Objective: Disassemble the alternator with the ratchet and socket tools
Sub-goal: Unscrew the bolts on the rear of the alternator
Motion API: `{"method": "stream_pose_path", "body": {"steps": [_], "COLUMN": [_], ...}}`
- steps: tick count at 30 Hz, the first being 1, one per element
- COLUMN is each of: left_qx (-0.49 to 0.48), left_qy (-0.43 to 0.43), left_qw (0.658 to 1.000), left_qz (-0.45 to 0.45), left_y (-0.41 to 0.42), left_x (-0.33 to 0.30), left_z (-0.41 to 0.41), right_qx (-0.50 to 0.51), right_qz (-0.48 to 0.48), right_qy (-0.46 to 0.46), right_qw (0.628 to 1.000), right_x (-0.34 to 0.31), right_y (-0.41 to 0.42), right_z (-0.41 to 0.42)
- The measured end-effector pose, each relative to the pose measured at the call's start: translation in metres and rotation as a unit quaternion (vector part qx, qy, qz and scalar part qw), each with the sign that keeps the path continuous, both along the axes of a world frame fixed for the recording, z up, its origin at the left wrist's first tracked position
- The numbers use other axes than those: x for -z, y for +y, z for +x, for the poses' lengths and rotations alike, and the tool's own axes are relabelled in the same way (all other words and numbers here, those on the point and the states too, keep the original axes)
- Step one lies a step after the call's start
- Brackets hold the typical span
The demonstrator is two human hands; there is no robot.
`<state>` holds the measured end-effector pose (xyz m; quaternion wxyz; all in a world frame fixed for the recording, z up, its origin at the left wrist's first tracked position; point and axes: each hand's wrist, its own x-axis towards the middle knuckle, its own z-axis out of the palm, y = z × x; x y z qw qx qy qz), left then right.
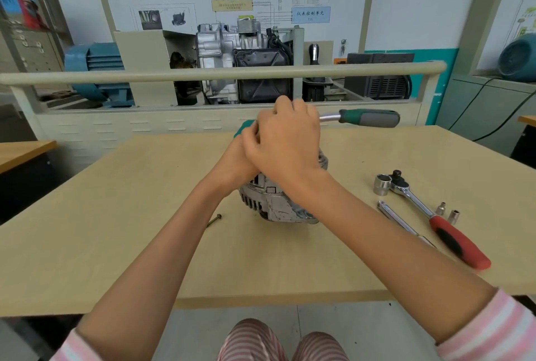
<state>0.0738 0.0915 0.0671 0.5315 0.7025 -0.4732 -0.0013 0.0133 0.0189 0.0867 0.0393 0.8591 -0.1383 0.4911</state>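
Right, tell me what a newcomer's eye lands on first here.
First, both hands stacked at the table's middle, the right hand over the left hand, on top of the silver alternator. A green-handled ratchet juts right from under them. Next, the red-handled ratchet lying at the right, beside a large socket.

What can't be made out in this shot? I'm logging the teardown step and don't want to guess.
All in the head view:
- Top of the alternator: covered by both hands, so the fastener and socket are hidden.
- Head of the green-handled ratchet: behind the right hand.
- Left hand: mostly under the right, so its grip is unclear; a teal object beside it is unidentifiable.
- Small sockets: too small to read sizes.
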Motion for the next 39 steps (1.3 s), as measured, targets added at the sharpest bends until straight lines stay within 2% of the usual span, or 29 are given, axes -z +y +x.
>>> {"method": "stream_pose_path", "body": {"steps": [2,5,6,8,10,11,12,13,14,15,16,17,18,19,21,23,27,29,30,31,32,34,35,36,37,39], "left_qx": [0.003,0.008,0.02,0.039,0.048,0.049,0.046,0.041,0.036,0.028,0.017,0.009,0.006,0.014,0.023,0.022,0.047,0.057,0.056,0.057,0.06,0.057,0.052,0.047,0.043,0.041], "left_qy": [0.001,0.017,0.018,0.032,0.041,0.035,0.032,0.033,0.036,0.034,0.024,0.013,0.002,-0.001,0.006,0.023,0.033,0.032,0.033,0.032,0.028,0.013,0.007,0.006,0.006,0.007], "left_qw": [1.0,1.0,0.999,0.998,0.997,0.997,0.998,0.998,0.998,0.999,1.0,1.0,1.0,1.0,1.0,0.999,0.998,0.997,0.998,0.997,0.997,0.998,0.999,0.999,0.999,0.999], "left_qz": [0.0,0.01,0.021,0.038,0.039,0.038,0.036,0.034,0.027,0.014,0.004,-0.004,-0.009,-0.013,-0.011,0.006,0.026,0.029,0.028,0.028,0.027,0.008,-0.006,-0.015,-0.017,-0.007], "left_y": [0.001,0.002,0.003,0.003,0.004,0.005,0.004,0.004,0.003,0.002,0.001,0.0,-0.001,0.0,0.0,0.0,0.003,0.004,0.004,0.003,0.003,0.002,0.002,0.002,0.003,0.003], "left_x": [0.0,0.0,-0.001,-0.001,-0.002,-0.003,-0.002,-0.002,-0.002,-0.001,-0.001,-0.001,-0.001,-0.001,0.0,0.002,0.001,0.0,-0.001,-0.002,-0.002,-0.003,-0.003,-0.003,-0.004,-0.004], "left_z": [-0.001,-0.002,-0.001,0.0,0.001,0.002,0.003,0.003,0.004,0.005,0.005,0.004,0.003,0.002,0.002,0.003,0.005,0.004,0.004,0.003,0.002,-0.001,-0.003,-0.003,-0.004,-0.005], "right_qx": [-0.025,-0.185,-0.266,-0.406,-0.47,-0.475,-0.468,-0.44,-0.378,-0.275,-0.157,-0.063,-0.013,-0.005,-0.051,-0.146,-0.356,-0.418,-0.428,-0.424,-0.396,-0.222,-0.105,-0.017,0.022,-0.01], "right_qz": [0.013,0.103,0.151,0.254,0.337,0.363,0.37,0.345,0.285,0.196,0.107,0.043,0.015,0.012,0.043,0.097,0.239,0.298,0.306,0.297,0.26,0.105,0.025,-0.022,-0.032,0.008], "right_qy": [0.015,0.016,0.009,-0.009,-0.023,-0.03,-0.041,-0.051,-0.05,-0.035,-0.011,0.011,0.027,0.031,0.031,0.005,-0.056,-0.061,-0.062,-0.064,-0.059,-0.031,-0.022,-0.02,-0.02,0.0], "right_qw": [0.999,0.977,0.952,0.878,0.816,0.801,0.801,0.828,0.88,0.941,0.982,0.997,0.999,0.999,0.997,0.985,0.902,0.856,0.848,0.853,0.878,0.969,0.994,0.999,0.999,1.0], "right_x": [-0.006,-0.015,-0.017,-0.019,-0.019,-0.019,-0.019,-0.017,-0.013,-0.009,-0.006,-0.004,-0.004,-0.005,-0.01,-0.014,-0.015,-0.015,-0.016,-0.017,-0.016,-0.008,-0.001,0.002,0.002,-0.005], "right_y": [0.002,-0.012,-0.016,-0.02,-0.023,-0.023,-0.022,-0.022,-0.02,-0.018,-0.013,-0.008,-0.003,0.001,0.002,-0.005,-0.019,-0.023,-0.023,-0.023,-0.022,-0.015,-0.008,-0.002,0.004,0.004], "right_z": [0.0,-0.001,-0.001,-0.001,0.0,0.0,0.0,0.0,0.0,0.0,0.002,0.003,0.003,0.003,0.003,0.004,0.005,0.005,0.004,0.004,0.003,0.003,0.003,0.002,0.001,0.001]}}
